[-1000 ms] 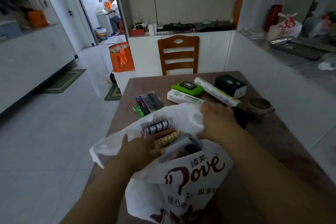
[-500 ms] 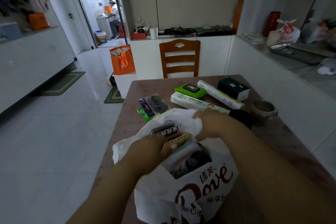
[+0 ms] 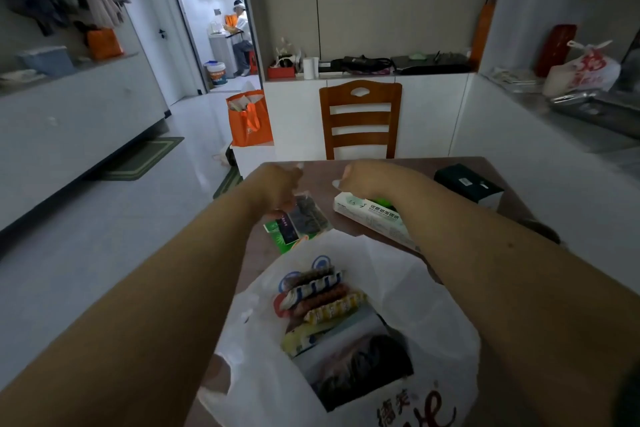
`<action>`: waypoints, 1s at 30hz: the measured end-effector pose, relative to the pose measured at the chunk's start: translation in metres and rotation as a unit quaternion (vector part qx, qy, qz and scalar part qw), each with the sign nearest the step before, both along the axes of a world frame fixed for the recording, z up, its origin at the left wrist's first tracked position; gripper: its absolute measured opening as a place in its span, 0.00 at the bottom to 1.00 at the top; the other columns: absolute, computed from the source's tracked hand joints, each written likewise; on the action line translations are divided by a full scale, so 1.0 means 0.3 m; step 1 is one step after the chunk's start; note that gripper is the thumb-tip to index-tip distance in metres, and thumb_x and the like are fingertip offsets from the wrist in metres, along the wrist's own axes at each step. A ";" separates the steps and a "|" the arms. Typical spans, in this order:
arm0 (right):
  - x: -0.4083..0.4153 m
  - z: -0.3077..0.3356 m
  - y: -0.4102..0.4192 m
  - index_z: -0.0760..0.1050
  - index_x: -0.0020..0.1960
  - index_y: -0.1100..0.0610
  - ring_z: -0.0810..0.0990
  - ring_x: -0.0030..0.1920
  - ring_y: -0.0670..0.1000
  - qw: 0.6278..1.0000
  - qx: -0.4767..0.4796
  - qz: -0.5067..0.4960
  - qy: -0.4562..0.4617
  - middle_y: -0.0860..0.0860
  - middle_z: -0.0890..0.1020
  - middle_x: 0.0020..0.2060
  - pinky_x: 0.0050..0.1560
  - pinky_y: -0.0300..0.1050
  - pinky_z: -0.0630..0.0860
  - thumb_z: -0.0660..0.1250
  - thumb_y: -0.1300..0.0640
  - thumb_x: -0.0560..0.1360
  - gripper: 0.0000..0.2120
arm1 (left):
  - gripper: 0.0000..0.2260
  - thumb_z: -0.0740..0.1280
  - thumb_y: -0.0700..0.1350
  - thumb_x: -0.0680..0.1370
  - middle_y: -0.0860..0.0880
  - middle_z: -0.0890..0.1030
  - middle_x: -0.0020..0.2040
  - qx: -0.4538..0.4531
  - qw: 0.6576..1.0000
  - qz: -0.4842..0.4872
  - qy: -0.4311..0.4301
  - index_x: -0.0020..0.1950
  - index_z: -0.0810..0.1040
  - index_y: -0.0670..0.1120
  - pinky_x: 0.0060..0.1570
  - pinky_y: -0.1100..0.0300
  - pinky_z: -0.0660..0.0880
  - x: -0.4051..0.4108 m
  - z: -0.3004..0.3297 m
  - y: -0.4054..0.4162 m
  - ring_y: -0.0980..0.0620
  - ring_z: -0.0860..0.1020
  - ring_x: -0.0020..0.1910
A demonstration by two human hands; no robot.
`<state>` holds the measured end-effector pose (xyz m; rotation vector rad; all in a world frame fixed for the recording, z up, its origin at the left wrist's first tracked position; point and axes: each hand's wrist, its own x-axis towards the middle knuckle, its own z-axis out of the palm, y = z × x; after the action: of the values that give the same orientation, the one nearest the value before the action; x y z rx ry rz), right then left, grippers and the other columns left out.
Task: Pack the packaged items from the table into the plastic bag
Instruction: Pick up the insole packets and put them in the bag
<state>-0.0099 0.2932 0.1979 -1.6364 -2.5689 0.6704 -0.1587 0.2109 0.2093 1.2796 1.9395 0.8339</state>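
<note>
Packing is partly done: the white plastic bag [image 3: 408, 302] sits at the near edge of the surface [image 3: 325, 170] with its mouth spread wide and facing up, probably so the next items can drop straight in, and several wrapped snack packets [image 3: 322, 298] already stand stacked inside it against a larger dark-printed pack [image 3: 360, 364]. Both arms reach past the bag toward what remains. The left hand [image 3: 280, 184] is over the clear packet with dark contents [image 3: 304, 217], its grip curled down onto the far end of it, though whether the fingers have truly closed on it cannot be told from behind the knuckles. The right hand [image 3: 367, 178] hangs fisted above the far end of the long white box [image 3: 374, 218]; its fingers are turned away, so its grip cannot be read either. A green item [image 3: 382, 200] shows only as a sliver under that forearm. The dark box [image 3: 467, 184] lies well apart at the far right. The bag's near side and its printed lettering run off the bottom edge, and dim light blurs the packets' labels.
</note>
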 end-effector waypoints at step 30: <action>-0.262 -0.660 0.437 0.77 0.53 0.63 0.78 0.52 0.59 0.950 -0.069 -0.241 0.187 0.60 0.80 0.52 0.51 0.46 0.73 0.61 0.59 0.78 0.10 | 0.25 0.57 0.61 0.79 0.38 0.86 0.40 -0.129 0.814 0.254 -0.507 0.51 0.79 0.40 0.34 0.53 0.77 -0.215 -0.764 0.372 0.41 0.84 0.34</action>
<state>-0.0886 0.4243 -0.0002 -1.8568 -1.8049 1.0077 -0.2232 0.3226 -0.0201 0.0122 1.3792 1.1373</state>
